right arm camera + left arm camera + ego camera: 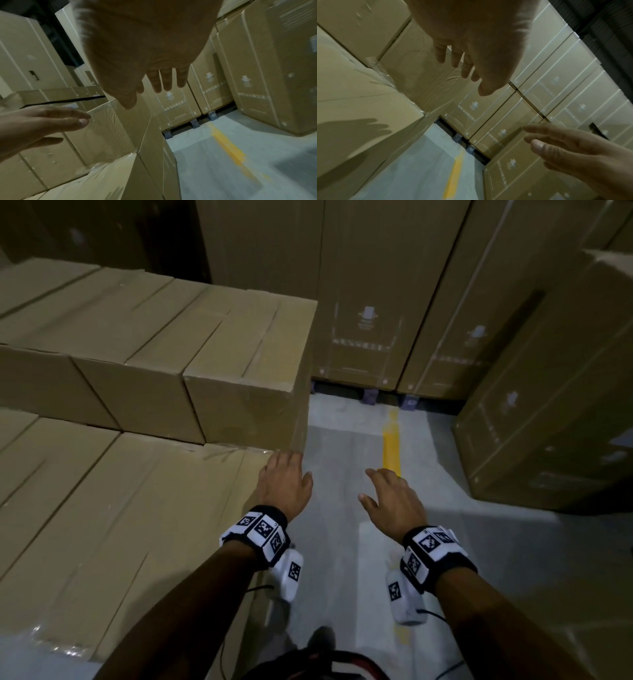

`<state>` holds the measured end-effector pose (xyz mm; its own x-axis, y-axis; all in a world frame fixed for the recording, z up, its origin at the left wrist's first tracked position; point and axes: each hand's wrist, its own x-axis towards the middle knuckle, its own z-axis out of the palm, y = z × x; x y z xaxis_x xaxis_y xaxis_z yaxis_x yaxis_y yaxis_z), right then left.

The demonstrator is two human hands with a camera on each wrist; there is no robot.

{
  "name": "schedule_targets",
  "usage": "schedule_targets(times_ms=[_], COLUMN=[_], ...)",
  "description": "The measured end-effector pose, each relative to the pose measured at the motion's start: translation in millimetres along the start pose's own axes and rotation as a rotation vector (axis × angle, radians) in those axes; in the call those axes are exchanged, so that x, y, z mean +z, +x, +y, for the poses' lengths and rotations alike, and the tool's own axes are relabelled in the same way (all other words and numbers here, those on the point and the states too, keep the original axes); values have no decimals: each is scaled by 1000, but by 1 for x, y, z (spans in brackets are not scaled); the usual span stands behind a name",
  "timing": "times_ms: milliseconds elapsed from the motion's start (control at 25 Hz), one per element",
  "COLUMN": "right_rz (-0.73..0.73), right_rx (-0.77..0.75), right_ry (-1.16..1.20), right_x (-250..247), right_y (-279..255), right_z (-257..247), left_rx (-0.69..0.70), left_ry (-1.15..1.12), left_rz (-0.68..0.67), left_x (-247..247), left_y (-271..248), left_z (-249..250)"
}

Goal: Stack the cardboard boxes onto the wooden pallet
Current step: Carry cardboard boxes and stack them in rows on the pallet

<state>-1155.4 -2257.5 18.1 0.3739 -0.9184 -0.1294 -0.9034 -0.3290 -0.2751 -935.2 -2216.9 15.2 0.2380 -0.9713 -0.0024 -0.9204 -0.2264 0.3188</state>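
Observation:
Plain taped cardboard boxes form a stepped stack on the left. The end box [246,361] of the upper row sits on a lower layer [137,508]. My left hand [287,474] hovers at that end box's lower right corner with fingers straight; I cannot tell whether it touches. The left wrist view shows this hand [467,58] empty before the creased box face [423,81]. My right hand [385,491] is spread over the floor, holding nothing; the right wrist view shows its fingers [163,81] straight. The stack hides whatever lies under it.
Tall printed cartons [370,302] line the back on pallet feet [370,396]. Another large carton [548,412] stands at the right. Grey concrete floor [342,446] with a yellow line [391,443] runs between them. My shoe [322,638] shows at the bottom.

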Motion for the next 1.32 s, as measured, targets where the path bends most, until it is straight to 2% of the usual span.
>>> schedule_targets(times_ms=[200,320,480,640,800,960,1120,1320], right_rz=[-20,-48,-98,-125,-123,-118,-107,-195], right_rx=[-139,-240,-424,-621,-827,-923,-1002,-1110], right_ry=[-19,-34,-34,-53,-67,-128,-205,-285], right_x=[-31,-38,-45,-56,-78,-82,-78,-69], right_y=[106,161,240,316,372,415,444,479], right_z=[0,-9,-26,-48,-63,-71,-86,-103], left_rx=[-109,-202,-359,-561,-769,-879,-921,-930], left_ry=[76,125,197,160,119,83,92,82], left_rz=[84,124,201,283,279,197,131,82], left_x=[-17,-26,-34,-51,-75,-94,-96,-103], left_y=[86,117,149,183,217,246,272,308], left_z=[-4,-15,-26,-35,-30,-32,-50,-97])
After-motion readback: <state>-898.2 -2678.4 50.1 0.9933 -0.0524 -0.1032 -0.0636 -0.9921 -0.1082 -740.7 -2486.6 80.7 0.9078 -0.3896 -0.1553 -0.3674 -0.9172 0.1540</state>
